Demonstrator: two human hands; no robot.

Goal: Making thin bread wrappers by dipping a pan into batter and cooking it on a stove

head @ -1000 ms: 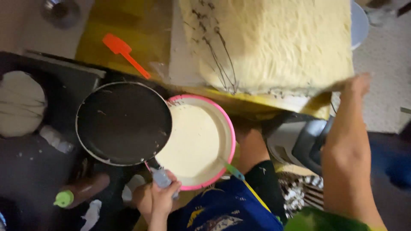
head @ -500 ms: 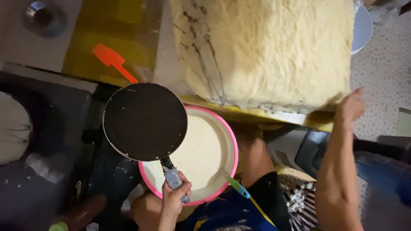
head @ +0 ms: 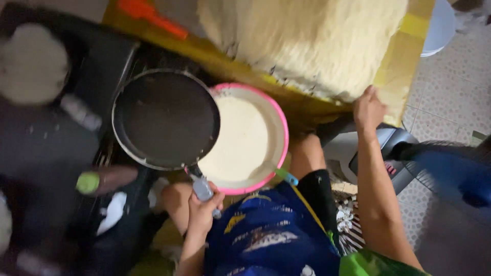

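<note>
While blurred, pan [head: 166, 118] overlaps batter bowl [head: 250, 140]

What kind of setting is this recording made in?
Probably an informal, floor-level cooking spot in a home or small food workshop: the left hand holds a dark frying pan over a pink basin of pale batter, beside a stove on tiled floor.
</note>
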